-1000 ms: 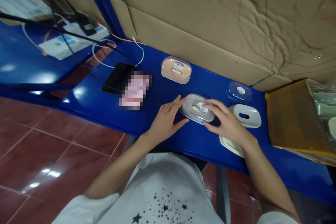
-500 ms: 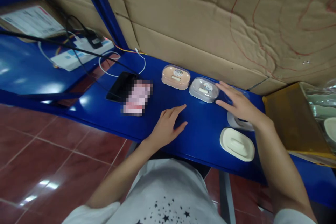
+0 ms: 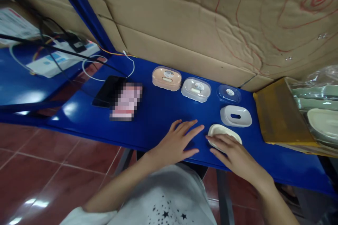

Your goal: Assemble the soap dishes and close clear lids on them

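Note:
My right hand (image 3: pixel 229 149) reaches over a cream oval dish (image 3: pixel 230 130), covering its near part. Its fingers are stretched out with the thumb apart; whether they touch the dish I cannot tell. My left hand (image 3: pixel 178 142) hovers above the table to the left of that dish, fingers spread and nothing held. Behind the cream dish sits a white oval part (image 3: pixel 244 113) with a slot in its middle. A clear lid (image 3: pixel 229 94) with a round label lies farther back. Left of it stand a greyish-white soap box (image 3: pixel 195 93) and a peach soap box (image 3: pixel 166 81), both under labelled clear lids.
On the blue table (image 3: pixel 155 112), a black device (image 3: pixel 107 89) lies at the left, next to a pixelated pink item (image 3: pixel 126 102). An opened cardboard box (image 3: pixel 271 116) with plastic-wrapped pieces borders the right. Cardboard (image 3: pixel 169 35) lines the back; cables and a power strip (image 3: pixel 60 61) are left.
My right hand has moved from beside the greyish-white soap box toward me, onto the cream dish. My left hand has shifted right and spread its fingers. The view has turned slightly right.

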Tool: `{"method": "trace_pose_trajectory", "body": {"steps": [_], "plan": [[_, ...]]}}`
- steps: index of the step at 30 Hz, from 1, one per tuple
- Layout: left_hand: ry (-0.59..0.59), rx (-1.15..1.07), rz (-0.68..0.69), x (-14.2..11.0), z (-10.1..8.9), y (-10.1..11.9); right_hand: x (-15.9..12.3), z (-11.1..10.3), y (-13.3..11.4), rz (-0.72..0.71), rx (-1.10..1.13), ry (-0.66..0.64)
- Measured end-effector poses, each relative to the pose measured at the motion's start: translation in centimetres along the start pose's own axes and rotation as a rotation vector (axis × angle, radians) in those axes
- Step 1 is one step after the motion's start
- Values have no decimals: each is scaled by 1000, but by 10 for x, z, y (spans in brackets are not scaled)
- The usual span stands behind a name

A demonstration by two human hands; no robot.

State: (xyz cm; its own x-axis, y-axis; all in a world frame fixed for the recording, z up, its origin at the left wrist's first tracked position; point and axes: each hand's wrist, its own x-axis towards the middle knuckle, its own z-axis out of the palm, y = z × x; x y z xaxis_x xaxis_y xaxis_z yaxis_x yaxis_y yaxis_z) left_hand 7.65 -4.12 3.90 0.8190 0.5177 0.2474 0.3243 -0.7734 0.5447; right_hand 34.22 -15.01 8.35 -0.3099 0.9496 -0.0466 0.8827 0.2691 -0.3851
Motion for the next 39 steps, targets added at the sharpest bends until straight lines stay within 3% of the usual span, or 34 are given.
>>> {"method": "trace_pose_trajectory", "body": {"steps": [4, 6, 11, 14, 16, 19, 24, 30, 39], "plan": [[-69, 81, 33, 8, 9, 3, 23, -9, -6, -163, 76, -55], [-82, 126, 27, 9, 12, 0, 25, -16, 6, -172, 65, 16], [-33, 172, 4, 0, 9, -10, 3, -22, 75, 65, -188, 334], [24, 194, 0, -10, 2, -14, -17, -20, 109, 145, -258, 368], [53, 200, -11, -15, -3, -17, -25, -16, 115, 148, -267, 370], [72, 183, -37, -19, -8, -23, -23, -5, 100, 90, -250, 396], [77, 105, -86, -17, -7, -27, 0, 20, 46, -22, -151, 541], [80, 14, -147, -15, -5, -30, 16, 35, 8, -21, -12, 650], [108, -12, -128, -17, 0, -35, 36, 51, -28, -197, 43, 474]]}}
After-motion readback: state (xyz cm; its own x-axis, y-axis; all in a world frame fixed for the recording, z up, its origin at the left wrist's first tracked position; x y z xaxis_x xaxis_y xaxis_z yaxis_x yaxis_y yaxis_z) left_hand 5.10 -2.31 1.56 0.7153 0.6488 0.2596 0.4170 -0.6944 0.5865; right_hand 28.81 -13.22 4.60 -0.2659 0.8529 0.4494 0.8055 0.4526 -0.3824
